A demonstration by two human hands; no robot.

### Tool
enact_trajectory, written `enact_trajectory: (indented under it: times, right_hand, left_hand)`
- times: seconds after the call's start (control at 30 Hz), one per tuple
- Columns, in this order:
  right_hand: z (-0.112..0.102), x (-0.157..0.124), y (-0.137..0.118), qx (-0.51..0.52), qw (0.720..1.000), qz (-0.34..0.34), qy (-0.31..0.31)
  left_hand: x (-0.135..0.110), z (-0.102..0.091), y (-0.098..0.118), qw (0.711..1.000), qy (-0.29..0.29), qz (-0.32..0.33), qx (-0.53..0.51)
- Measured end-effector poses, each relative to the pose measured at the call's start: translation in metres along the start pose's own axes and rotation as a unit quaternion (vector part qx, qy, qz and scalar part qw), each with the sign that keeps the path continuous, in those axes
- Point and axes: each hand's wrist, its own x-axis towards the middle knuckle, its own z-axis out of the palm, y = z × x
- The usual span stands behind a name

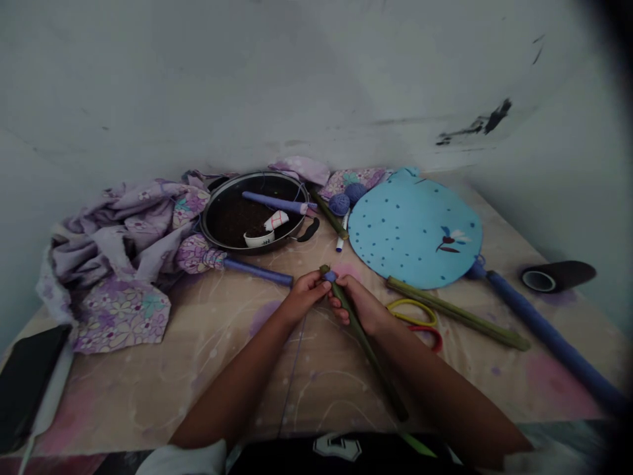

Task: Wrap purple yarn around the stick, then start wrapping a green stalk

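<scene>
A green plant stalk [368, 349] slants from the middle of the table toward my body. Near its upper tip, a short band of blue-purple yarn [330, 276] goes around it. My right hand [360, 303] is closed around the stalk just below that band. On the other side, my left hand [309, 290] pinches at the band, thumb against the yarn. A thin yarn strand [295, 366] runs from under my left hand to the table's front edge. Exactly how the left fingers grip is partly hidden.
Behind are a black pan [208, 227] with dark contents and yarn balls [339, 204]. Left lie floral cloth [119, 303], a yarn-wrapped stick [260, 272] and a phone [30, 382]. Right are a blue fan [410, 231], another stalk [465, 316], scissors [418, 310] and a black roll [568, 274].
</scene>
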Motion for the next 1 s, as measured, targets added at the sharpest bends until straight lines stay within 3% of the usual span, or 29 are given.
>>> enact_trajectory:
  times: [0.2, 0.37, 0.73, 1.0]
  right_hand:
    - [0.0021, 0.0000, 0.0009, -0.065, 0.985, -0.125, 0.095]
    - [0.0004, 0.0012, 0.0015, -0.089, 0.976, -0.174, 0.098]
    - [0.0025, -0.0007, 0.0010, 0.005, 0.992, -0.109, 0.056]
    - [-0.0017, 0.0028, 0.0040, -0.017, 0.994, -0.083, 0.072]
  left_hand:
    - [0.0067, -0.0031, -0.0082, 1.000, 0.017, -0.005, -0.011]
    - [0.0079, -0.0058, -0.0099, 0.999, 0.028, -0.006, -0.025]
    - [0.0043, -0.0035, -0.0063, 0.998, -0.020, -0.010, -0.051]
    - [0.0020, 0.0007, -0.0047, 0.998, -0.048, -0.003, -0.042]
